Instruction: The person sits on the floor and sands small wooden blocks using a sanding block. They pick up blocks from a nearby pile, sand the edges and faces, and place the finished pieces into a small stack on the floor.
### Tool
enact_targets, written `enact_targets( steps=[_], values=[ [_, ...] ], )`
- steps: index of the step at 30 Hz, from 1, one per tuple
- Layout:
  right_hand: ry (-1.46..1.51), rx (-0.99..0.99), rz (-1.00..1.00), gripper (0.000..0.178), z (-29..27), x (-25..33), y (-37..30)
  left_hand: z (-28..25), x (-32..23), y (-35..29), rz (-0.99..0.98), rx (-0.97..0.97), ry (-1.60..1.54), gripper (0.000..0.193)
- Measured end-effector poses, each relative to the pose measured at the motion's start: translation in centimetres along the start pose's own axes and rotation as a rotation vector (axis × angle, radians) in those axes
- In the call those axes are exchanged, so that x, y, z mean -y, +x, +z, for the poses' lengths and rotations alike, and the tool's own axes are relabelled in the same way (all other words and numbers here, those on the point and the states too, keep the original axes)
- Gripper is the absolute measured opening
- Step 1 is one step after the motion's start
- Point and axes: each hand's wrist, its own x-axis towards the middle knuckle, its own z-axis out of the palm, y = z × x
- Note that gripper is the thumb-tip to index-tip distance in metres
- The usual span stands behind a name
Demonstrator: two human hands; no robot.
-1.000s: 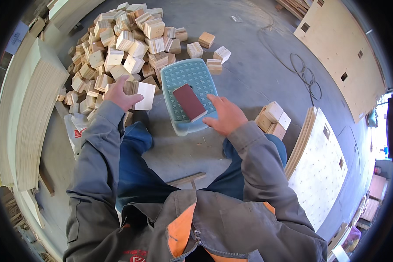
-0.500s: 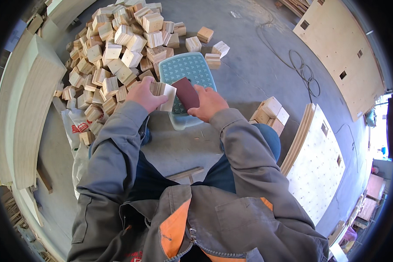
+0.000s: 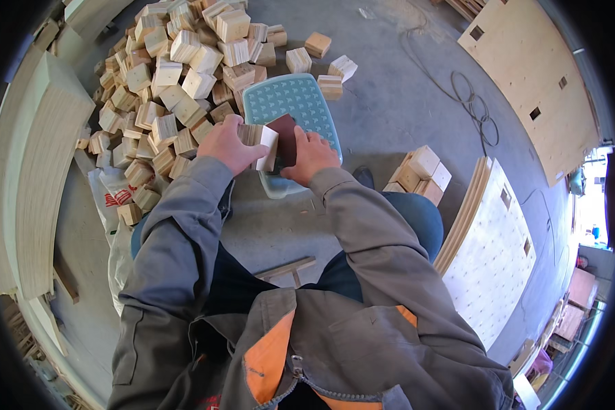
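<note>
My left hand (image 3: 229,145) grips a small plywood block (image 3: 267,147), its pale end face turned to the right. A dark red-brown piece of sandpaper (image 3: 283,137) is held in my right hand (image 3: 312,157), thumb below and fingers along its right edge. The sandpaper stands close against the block's right end; whether they touch all along, I cannot tell. Both hands are over a light blue-green plastic stool (image 3: 290,96) with a raised pattern on its top.
A large heap of plywood blocks (image 3: 174,85) lies on the floor beyond my left hand. Several stacked blocks (image 3: 420,171) stand by my right knee. Plywood panels (image 3: 495,253) are at the right, a coiled cable (image 3: 468,102) behind them. A white sack (image 3: 109,205) lies at the left.
My right hand has moved left, bringing the sandpaper from a slant up close to the block's end. My left hand still grips the block.
</note>
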Motion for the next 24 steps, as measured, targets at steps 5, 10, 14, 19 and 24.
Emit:
enact_targets(
  steps=[5, 10, 14, 19, 24],
  values=[
    [0.043, -0.041, 0.018, 0.11, 1.8, 0.4, 1.0, -0.1, 0.7, 0.6, 0.025, -0.028, -0.006, 0.092],
    [0.154, -0.156, 0.112, 0.103, 1.7, -1.6, 1.7, -0.3, -1.4, 1.0, 0.028, 0.008, -0.001, 0.092],
    [0.342, -0.264, 0.179, 0.1, -1.3, -3.9, 1.6, 0.3, -2.1, 1.7, 0.048, -0.016, -0.019, 0.092],
    [0.607, -0.376, 0.102, 0.1, -1.9, -5.9, 0.4, 2.4, -4.1, 2.7, 0.018, 0.061, -0.048, 0.105],
    [0.961, -0.35, 0.042, 0.092, -0.5, -8.3, 0.8, 4.4, -4.8, 2.7, 0.11, 0.119, -0.134, 0.126]
  ],
)
